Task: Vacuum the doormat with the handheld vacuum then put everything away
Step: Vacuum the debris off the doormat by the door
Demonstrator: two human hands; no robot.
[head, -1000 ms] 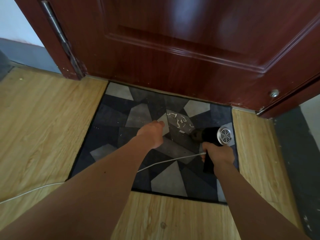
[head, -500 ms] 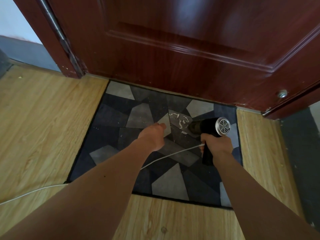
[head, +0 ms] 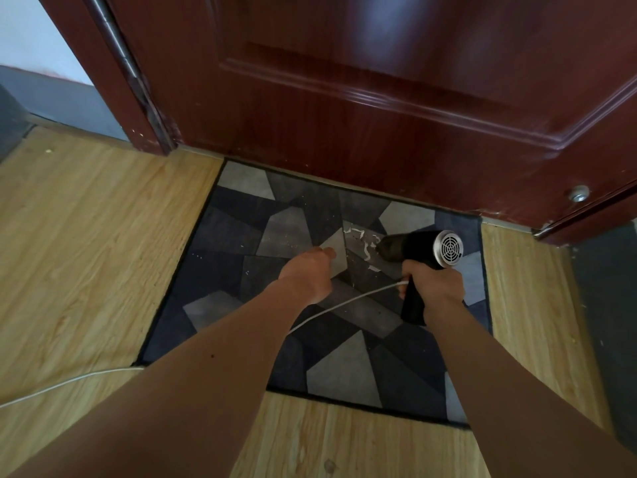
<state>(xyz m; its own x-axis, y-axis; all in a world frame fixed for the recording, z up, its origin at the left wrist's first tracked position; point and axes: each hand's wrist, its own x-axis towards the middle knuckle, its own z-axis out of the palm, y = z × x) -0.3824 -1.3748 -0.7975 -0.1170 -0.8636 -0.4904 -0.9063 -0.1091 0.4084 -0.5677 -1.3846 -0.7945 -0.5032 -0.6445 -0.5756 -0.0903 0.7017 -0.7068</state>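
A grey doormat with a geometric pattern lies on the wood floor in front of a door. White paper scraps are scattered on its far middle. My right hand grips the handle of a black handheld vacuum with a silver rear grille; its nozzle points left and touches the edge of the scraps. My left hand rests on the mat just left of the scraps, its fingers hidden behind its back. A white cable runs from the vacuum's handle leftward under my left arm.
A dark red door stands shut right behind the mat, with a metal stopper low on its right. Light wood floor surrounds the mat, and the cable trails across it to the left edge. A dark grey strip borders the floor on the right.
The vacuum's nozzle has edged toward the door and closer to the white scraps. My left hand has stayed on the mat.
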